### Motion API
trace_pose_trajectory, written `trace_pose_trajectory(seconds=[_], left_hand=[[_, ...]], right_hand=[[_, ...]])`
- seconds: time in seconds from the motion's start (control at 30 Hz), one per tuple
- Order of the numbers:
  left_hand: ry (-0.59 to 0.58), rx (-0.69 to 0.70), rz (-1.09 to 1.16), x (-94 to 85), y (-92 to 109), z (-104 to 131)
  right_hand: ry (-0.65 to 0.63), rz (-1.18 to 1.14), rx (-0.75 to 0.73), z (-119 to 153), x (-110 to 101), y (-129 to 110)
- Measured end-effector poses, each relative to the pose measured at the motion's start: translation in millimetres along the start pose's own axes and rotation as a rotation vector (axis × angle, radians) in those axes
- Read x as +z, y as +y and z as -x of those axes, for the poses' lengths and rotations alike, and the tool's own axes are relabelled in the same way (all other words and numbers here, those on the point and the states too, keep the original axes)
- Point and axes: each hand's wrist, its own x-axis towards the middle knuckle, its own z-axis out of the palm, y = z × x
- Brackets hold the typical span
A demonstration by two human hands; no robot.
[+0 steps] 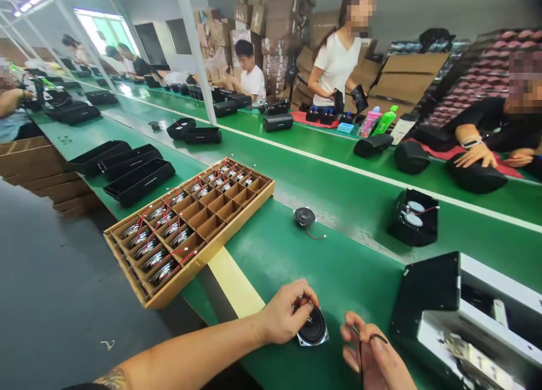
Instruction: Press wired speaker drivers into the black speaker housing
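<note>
My left hand is closed in a pinch at the top of a round black speaker driver with a square metal frame. The driver lies on the green work surface, its upper part covered by my fingers. To its right, my right hand pinches a thin black strip between thumb and fingers. One end curls over the fingertip and another length hangs down the palm. A second speaker driver, with a red wire and white plug, lies farther off.
A divided cardboard box at the left holds several speaker drivers. A black-and-white metal machine stands at right. Beyond are a black casing with two round drivers, black casings at left, and co-workers across the green belt.
</note>
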Motion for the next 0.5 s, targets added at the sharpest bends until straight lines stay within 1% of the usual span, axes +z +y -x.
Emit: trace_pose_trajectory(seconds=[0.07,0.17,0.27,0.3,0.33,0.4,0.47,0.5], left_hand=[[-0.044,0.010,-0.078,-13.4,9,9],[-0.088,0.009,-0.202,-33.6,36,16],[-0.075,-0.042,-0.350,-48.6,64,12],[-0.095,-0.074,-0.402,-51.1,70,8],[-0.134,-0.108,-0.454,-52.0,73,3],[-0.253,-0.167,-0.549,-48.9,73,-8],[-0.359,-0.196,-0.625,-40.5,65,-15],[-0.389,-0.199,-0.653,-35.4,60,-16]], right_hand=[[0.043,-0.020,-0.005,6,7,-3],[0.100,0.011,0.083,12,15,-11],[0.125,0.078,0.153,16,17,-17],[0.125,0.102,0.173,17,17,-18],[0.132,0.130,0.197,17,18,-19],[0.159,0.201,0.233,19,21,-22],[0.181,0.305,0.239,20,26,-26],[0.191,0.371,0.226,21,29,-28]])
